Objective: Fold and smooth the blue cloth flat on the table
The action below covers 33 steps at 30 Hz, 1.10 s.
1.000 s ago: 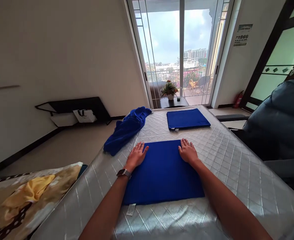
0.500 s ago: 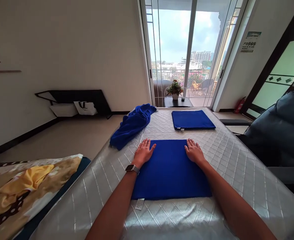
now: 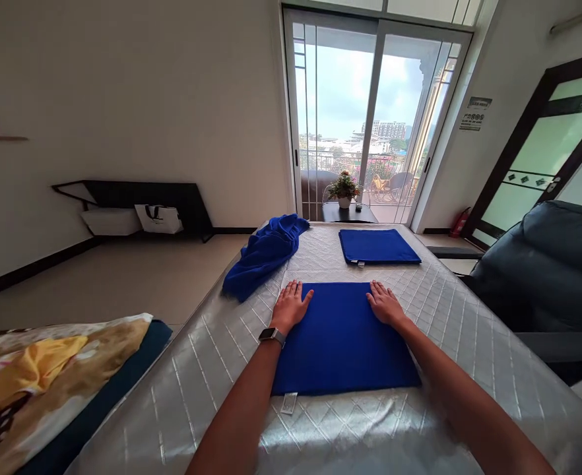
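1. Head view, containers: we list one white bag [image 3: 160, 220] with black handles, on a low black rack [image 3: 123, 192] by the wall; its contents we cannot see.
2. Beside the bag, one pale box-like item [image 3: 111, 223]; its inside is likewise hidden from us.
3. One white pot [image 3: 344, 202] holding a leafy plant [image 3: 344, 185] with reddish blooms, on a small dark desk [image 3: 365, 217] before the glass sliding door [image 3: 340, 99].
4. Principal item: one blue folded cloth [image 3: 345, 346], flat, smooth, matt, roughly rectangular, lying on the near part of the mattress between our forearms. A white label [image 3: 289, 404] projects from its near edge at the left.
5. Our left hand [image 3: 291, 309]: palm down at the cloth's far left corner, fingers straight and close together, thumb angled away over the fabric, pinching nothing. A dark-faced watch [image 3: 271, 335] circles the wrist.
6. Our right hand [image 3: 386, 305]: palm down at the far right corner, fingers extended and slightly spread, pinching nothing.
7. One mattress [image 3: 449, 349]: silvery, glossy, quilted in diamonds, wrinkled near us.
8. Beyond the hands, a second blue folded bundle [image 3: 380, 247], rectangular, lies at the right; a crumpled blue fabric [image 3: 268, 254], soft and heavily creased, lies at the left edge.
9. At lower left, patterned bedding [image 3: 107, 349] bearing a rumpled yellow cloth [image 3: 56, 359]; at right, a dark padded armchair [image 3: 543, 264] with a leather-like sheen.
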### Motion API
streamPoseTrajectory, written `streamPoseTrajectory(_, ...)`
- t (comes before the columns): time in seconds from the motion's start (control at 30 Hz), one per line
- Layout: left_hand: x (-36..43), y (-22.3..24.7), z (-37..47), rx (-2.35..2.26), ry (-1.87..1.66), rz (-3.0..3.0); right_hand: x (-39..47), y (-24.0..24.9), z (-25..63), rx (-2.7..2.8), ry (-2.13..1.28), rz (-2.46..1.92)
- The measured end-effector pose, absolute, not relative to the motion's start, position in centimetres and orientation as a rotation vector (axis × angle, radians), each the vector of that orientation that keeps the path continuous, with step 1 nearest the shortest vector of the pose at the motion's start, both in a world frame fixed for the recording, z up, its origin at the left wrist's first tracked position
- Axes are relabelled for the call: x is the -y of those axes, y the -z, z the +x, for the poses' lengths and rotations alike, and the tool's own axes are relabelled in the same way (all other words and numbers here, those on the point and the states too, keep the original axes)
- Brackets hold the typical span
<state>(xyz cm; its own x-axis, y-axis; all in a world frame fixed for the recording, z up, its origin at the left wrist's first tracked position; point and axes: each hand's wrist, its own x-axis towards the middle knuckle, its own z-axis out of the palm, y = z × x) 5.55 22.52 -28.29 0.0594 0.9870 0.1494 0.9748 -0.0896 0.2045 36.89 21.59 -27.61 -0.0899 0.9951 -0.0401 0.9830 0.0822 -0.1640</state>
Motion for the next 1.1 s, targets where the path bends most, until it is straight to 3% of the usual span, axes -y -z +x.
streamPoseTrajectory(0.4,-22.5,28.2,5.7,-2.087,-0.374,2.250,-16.4,28.0,37.0,2.275,-0.230,-2.070)
streamPoseTrajectory(1.1,-21.9,26.4,6.3,-2.234,-0.426,2.344,-16.1,27.3,37.4,2.236,-0.389,-2.018)
